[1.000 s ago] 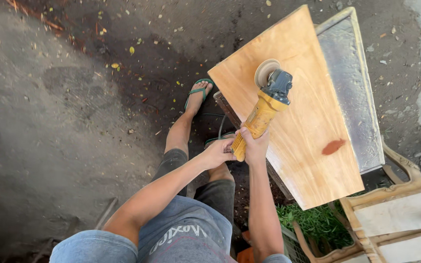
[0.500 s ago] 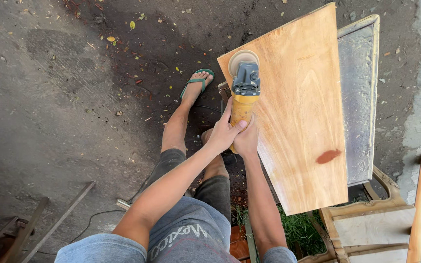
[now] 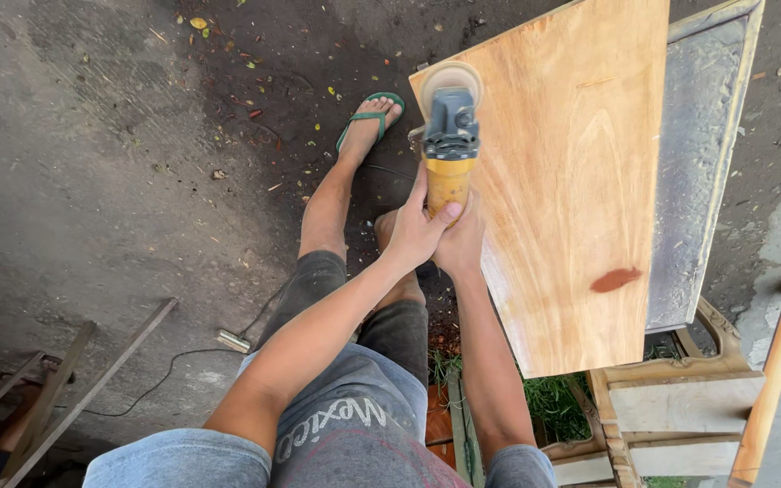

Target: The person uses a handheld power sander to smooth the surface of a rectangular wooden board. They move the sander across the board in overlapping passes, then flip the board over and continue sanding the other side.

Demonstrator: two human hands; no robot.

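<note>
A yellow and grey angle grinder [image 3: 449,149] with a round sanding disc rests on the near left corner of a light wooden board [image 3: 571,181]. My left hand [image 3: 416,230] wraps the grinder's yellow body from the left. My right hand [image 3: 463,242] grips the same handle from the right, just beside the left hand. The disc sits at the board's far left edge. The board has a reddish knot mark [image 3: 615,280] near its lower right.
The board lies on a grey framed panel [image 3: 702,154]. My foot in a green sandal [image 3: 368,122] stands on dark concrete ground. A power cord and plug [image 3: 232,341] lie by my leg. Wooden furniture frames [image 3: 680,407] and metal bars [image 3: 83,389] stand nearby.
The grinder has slid toward the board's left corner with both hands on it. The view has shifted, so the board sits more upright in frame.
</note>
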